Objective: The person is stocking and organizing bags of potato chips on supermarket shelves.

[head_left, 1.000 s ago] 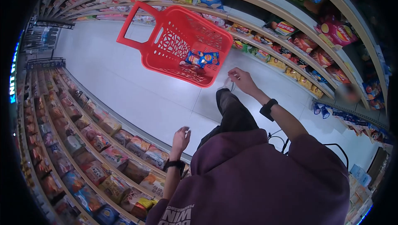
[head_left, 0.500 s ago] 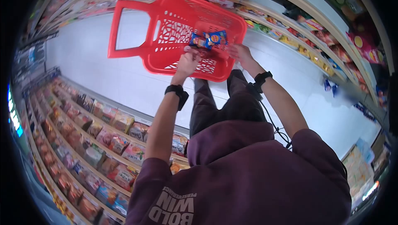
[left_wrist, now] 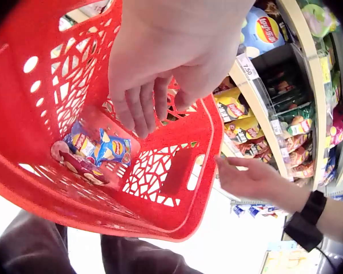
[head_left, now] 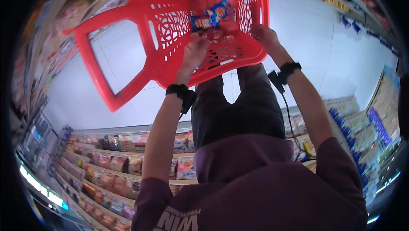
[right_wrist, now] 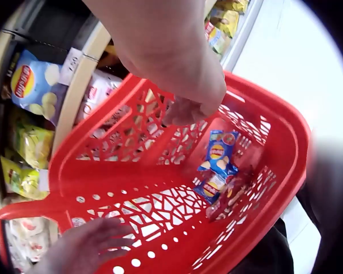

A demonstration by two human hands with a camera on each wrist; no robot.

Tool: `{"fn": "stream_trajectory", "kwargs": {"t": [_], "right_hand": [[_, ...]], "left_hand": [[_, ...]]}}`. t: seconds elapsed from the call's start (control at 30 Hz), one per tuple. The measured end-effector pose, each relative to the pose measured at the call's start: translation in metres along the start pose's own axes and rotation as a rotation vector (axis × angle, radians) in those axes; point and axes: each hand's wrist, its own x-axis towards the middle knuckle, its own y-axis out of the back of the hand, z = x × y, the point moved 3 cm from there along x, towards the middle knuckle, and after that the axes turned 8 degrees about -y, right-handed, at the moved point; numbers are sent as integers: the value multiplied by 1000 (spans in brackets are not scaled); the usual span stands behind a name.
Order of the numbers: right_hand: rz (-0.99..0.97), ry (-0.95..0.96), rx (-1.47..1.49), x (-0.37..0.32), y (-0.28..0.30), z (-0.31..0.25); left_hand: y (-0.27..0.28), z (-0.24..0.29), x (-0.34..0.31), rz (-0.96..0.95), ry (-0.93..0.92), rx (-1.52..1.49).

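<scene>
A red plastic shopping basket (head_left: 147, 39) stands on the floor with its handle (head_left: 98, 77) folded out to the left. In it lie blue snack bags (head_left: 217, 11) and a dark red packet (left_wrist: 83, 168). Over the basket's near side hangs my left hand (head_left: 196, 52), its fingers loosely spread downward and holding nothing, as the left wrist view (left_wrist: 166, 51) shows. My right hand (head_left: 267, 39) is at the right rim, fingers loosely bent with the tips right beside the edge; nothing shows in its grasp. Black bands with small cameras sit on both wrists.
Shelves of chip bags (left_wrist: 234, 108) run along one side of the aisle, and shelves of packaged snacks (head_left: 119, 163) along the other. White floor (head_left: 306, 31) lies beside the basket. My legs (head_left: 238, 111) are close to its near rim. A cable (head_left: 289, 116) hangs from the right wrist.
Both hands have moved up to the basket, the left reaching over it from lower left and the right coming to its rim. The basket now appears nearer and larger as the view shifts.
</scene>
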Motion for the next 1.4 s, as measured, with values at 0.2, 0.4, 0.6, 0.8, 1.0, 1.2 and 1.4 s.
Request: {"fn": "stream_trajectory", "kwargs": {"t": [0.2,0.4,0.6,0.8,1.0,1.2,1.4], "right_hand": [[134,-56,-178,99,-42,71],[-88,261,-543,200,-33,96],[93,777,-1189,281,-21,100],[-84,391,-643,392,13,143],[-131,117,-202,417,-24,145],[-67,436,-442,401,-31,152],[-245,48,207,349,-64,156]], "left_hand": [[-16,-59,60,66,316,-407],[-36,-95,129,122,389,-517],[-87,-165,208,132,620,-471],[-135,-262,291,71,609,-412],[-155,-291,329,93,540,-502],[-153,-280,322,115,591,-505],[-140,-215,257,-6,542,-841]]}}
